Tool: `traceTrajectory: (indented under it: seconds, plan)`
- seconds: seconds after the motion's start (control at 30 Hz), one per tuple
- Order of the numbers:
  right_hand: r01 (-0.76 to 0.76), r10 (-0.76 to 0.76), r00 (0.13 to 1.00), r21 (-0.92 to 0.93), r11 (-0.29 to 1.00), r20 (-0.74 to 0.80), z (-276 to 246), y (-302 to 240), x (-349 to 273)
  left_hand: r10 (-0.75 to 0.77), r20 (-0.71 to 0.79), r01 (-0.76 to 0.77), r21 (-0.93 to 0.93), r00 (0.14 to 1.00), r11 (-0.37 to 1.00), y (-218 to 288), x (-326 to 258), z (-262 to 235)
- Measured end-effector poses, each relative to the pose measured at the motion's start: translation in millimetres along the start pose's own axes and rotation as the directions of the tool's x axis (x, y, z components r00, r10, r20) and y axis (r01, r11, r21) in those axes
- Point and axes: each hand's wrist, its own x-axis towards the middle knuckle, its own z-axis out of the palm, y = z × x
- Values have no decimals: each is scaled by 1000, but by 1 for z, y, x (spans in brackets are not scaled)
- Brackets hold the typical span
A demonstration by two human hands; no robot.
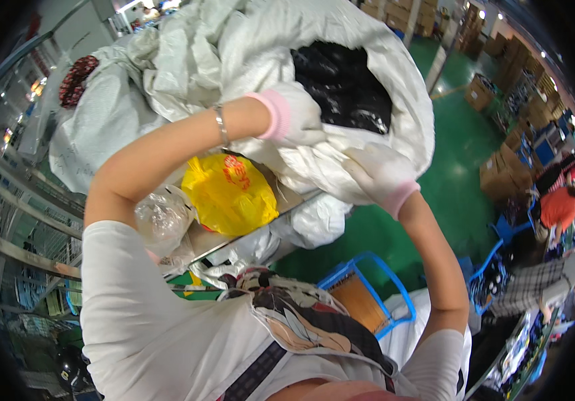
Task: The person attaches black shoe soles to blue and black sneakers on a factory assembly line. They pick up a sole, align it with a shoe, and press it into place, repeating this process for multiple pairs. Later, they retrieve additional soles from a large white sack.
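A large white woven sack [394, 73] stands before me with its mouth spread, and shiny black plastic [344, 87] shows inside. My left hand [295, 117], in a white glove with a pink cuff, is closed on the near edge of the sack's mouth. Beside it on the right, my right hand [382, 172] wears a matching glove and also grips bunched sack fabric. Folds hide some fingertips of both hands. Nearer to me, below my left forearm, a yellow plastic bag [231, 194] with red print lies next to a clear plastic bag [162, 217].
More white sacking [110, 127] is heaped at the left, with a dark red patterned bundle [78, 81]. A blue-framed chair [368, 294] stands close to my right side. Cardboard boxes [501, 174] line the green floor [451, 144] at the right, where other people work.
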Motion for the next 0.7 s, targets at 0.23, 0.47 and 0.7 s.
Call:
traceTrajectory:
  seconds: [0.23, 0.47, 0.7]
  plan:
    - [70, -95, 978, -136, 988, -185, 33, -17, -11, 103, -135, -93, 78, 985, 993, 1, -29, 14]
    - [38, -1, 979, 181, 983, -204, 4, -4, 1, -139, -34, 131, -168, 990, 977, 0, -28, 2]
    - [-211, 250, 959, 253, 944, -132, -24, 13, 60, -513, -246, 518, -49, 823, 854, -35, -3, -10]
